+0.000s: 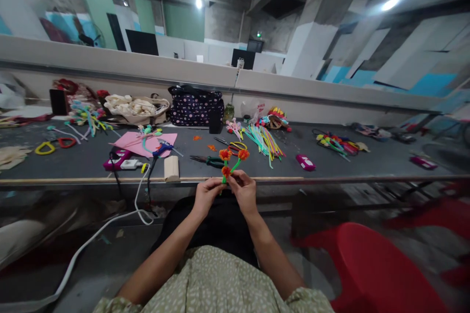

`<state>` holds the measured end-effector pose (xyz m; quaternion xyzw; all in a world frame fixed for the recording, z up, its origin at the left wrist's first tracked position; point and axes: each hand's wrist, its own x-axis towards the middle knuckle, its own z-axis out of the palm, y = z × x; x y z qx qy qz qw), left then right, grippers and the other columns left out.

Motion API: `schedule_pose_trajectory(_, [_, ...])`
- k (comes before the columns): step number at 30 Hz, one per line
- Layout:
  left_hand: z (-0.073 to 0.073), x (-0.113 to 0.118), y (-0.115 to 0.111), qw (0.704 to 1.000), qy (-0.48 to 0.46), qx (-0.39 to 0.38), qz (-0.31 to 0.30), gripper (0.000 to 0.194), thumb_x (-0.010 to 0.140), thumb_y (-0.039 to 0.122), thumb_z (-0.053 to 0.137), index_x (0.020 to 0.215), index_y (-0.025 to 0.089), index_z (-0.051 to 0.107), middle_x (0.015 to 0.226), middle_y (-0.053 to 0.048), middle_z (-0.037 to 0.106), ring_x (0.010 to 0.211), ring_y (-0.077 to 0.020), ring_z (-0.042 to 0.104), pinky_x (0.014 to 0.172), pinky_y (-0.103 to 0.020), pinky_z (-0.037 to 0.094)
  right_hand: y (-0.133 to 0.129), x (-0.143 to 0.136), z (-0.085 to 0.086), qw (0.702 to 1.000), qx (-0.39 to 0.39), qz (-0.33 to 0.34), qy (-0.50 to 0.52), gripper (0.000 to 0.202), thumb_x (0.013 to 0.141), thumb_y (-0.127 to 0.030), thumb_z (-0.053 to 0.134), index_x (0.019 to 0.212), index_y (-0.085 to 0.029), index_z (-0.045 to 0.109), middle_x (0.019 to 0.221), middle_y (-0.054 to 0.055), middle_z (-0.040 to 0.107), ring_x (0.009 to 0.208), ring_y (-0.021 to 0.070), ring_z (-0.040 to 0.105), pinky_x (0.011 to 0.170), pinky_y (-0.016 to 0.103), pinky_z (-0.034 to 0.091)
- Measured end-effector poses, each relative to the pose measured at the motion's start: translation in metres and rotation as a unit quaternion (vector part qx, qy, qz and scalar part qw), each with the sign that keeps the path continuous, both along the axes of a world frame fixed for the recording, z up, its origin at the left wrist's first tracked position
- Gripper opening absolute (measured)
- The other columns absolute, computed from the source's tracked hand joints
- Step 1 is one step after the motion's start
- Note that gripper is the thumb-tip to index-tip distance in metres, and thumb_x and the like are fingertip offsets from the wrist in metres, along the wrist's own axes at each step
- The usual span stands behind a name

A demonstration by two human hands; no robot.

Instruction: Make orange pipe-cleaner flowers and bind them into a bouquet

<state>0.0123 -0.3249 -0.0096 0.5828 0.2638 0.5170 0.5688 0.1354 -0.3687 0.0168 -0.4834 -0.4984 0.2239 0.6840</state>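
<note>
Between my two hands, in front of the table's edge, are pipe-cleaner flowers (243, 155) with fuzzy orange heads and green stems. My left hand (208, 196) is closed, its fingertips pinching the stems low down. From the other side my right hand (244, 193) pinches the stems just under the lowest orange head. The fingertips partly hide where the stems meet. Just beyond, black-handled pliers (207, 160) lie on the table, and scissors with yellow and red handles (237, 146) rest behind the flowers.
On the dark table (279, 168) lie pipe cleaners (265, 142), a purple box (305, 162), a blue glue gun (162, 147), pink paper (127, 141) and a beige block (171, 168). A patterned bag (196, 106) stands behind. A white cable (93, 239) hangs left; a red chair (378, 264) is right.
</note>
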Motion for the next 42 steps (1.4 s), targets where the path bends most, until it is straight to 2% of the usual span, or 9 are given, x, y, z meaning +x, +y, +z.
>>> schedule_pose_trajectory(7, [0.005,0.000,0.003,1.000,-0.001,0.014,-0.008,0.014,0.074,0.031,0.070,0.078,0.018,0.074,0.071,-0.001,0.058,0.064,-0.0110,0.046,0.061,-0.024,0.037,-0.005,-0.004,0.011,0.999,-0.038,0.003,-0.035,0.019,0.079,-0.038,0.065,0.079,-0.019,0.064,0.071,0.001,0.064,0.061,0.0138,0.057,0.051,0.022,0.045])
schedule_pose_trajectory(13, [0.009,0.001,0.004,0.999,-0.005,0.017,-0.026,0.020,0.074,0.036,0.069,0.078,0.016,0.073,0.073,-0.002,0.058,0.067,-0.0122,0.048,0.063,-0.024,0.038,0.001,-0.004,0.006,1.000,-0.002,0.000,-0.019,0.022,0.078,-0.039,0.065,0.088,-0.019,0.066,0.078,0.002,0.063,0.066,0.0136,0.057,0.057,0.023,0.047])
schedule_pose_trajectory(17, [0.011,0.002,0.003,0.999,-0.016,-0.017,-0.041,0.022,0.073,0.036,0.071,0.076,0.015,0.072,0.068,-0.001,0.058,0.063,-0.0111,0.047,0.060,-0.023,0.037,0.000,-0.002,0.010,1.000,-0.017,0.004,-0.012,0.021,0.076,-0.039,0.067,0.077,-0.017,0.065,0.072,0.001,0.060,0.059,0.0118,0.054,0.052,0.022,0.045])
schedule_pose_trajectory(22, [0.015,0.004,0.002,0.995,-0.044,-0.074,-0.048,0.023,0.068,0.035,0.075,0.076,0.014,0.072,0.066,-0.001,0.060,0.058,-0.0099,0.047,0.057,-0.022,0.037,-0.004,-0.002,0.019,0.999,-0.047,0.014,0.010,0.024,0.075,-0.042,0.067,0.075,-0.019,0.062,0.065,-0.001,0.059,0.050,0.0109,0.050,0.043,0.022,0.042])
schedule_pose_trajectory(29, [0.019,0.006,-0.001,0.999,-0.018,0.002,-0.038,0.020,0.070,0.034,0.073,0.077,0.015,0.074,0.068,-0.001,0.060,0.061,-0.0107,0.049,0.059,-0.023,0.039,-0.001,0.000,0.010,1.000,-0.026,-0.016,0.008,0.024,0.073,-0.041,0.068,0.076,-0.019,0.058,0.070,-0.001,0.059,0.059,0.0122,0.055,0.049,0.021,0.045])
schedule_pose_trajectory(37, [0.016,0.008,-0.001,0.991,-0.051,-0.119,-0.037,0.025,0.061,0.031,0.080,0.078,0.014,0.073,0.065,-0.001,0.066,0.053,-0.0081,0.050,0.054,-0.021,0.040,-0.008,0.003,0.015,0.998,-0.068,0.010,-0.006,0.026,0.073,-0.042,0.068,0.078,-0.018,0.060,0.069,0.000,0.060,0.055,0.0123,0.054,0.047,0.022,0.044])
schedule_pose_trajectory(42, [0.014,0.003,0.003,0.982,-0.054,-0.158,-0.088,0.024,0.059,0.029,0.082,0.077,0.014,0.074,0.072,-0.003,0.070,0.062,-0.0117,0.060,0.063,-0.023,0.046,-0.009,0.003,0.021,0.998,-0.052,0.035,-0.008,0.022,0.074,-0.039,0.067,0.076,-0.020,0.056,0.067,-0.002,0.057,0.056,0.0120,0.055,0.047,0.021,0.045])
